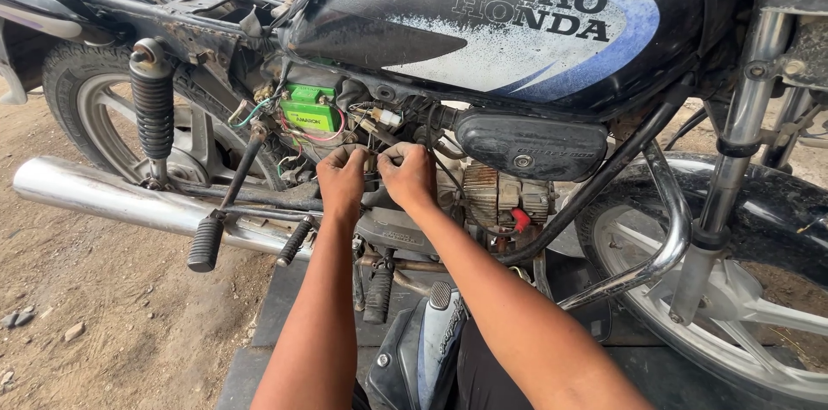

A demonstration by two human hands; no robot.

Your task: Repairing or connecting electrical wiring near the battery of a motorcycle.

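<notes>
A: Both hands are closed on wiring under the tank: left hand, right hand, pinching the thin wires.

B: Side cover off, green battery exposed far left; wiring unfinished, nothing refitted.

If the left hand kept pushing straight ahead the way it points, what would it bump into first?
Probably the tangle of thin wires just above the left hand, then the green box-shaped battery a little further on. Depth is hard to judge here.
</notes>
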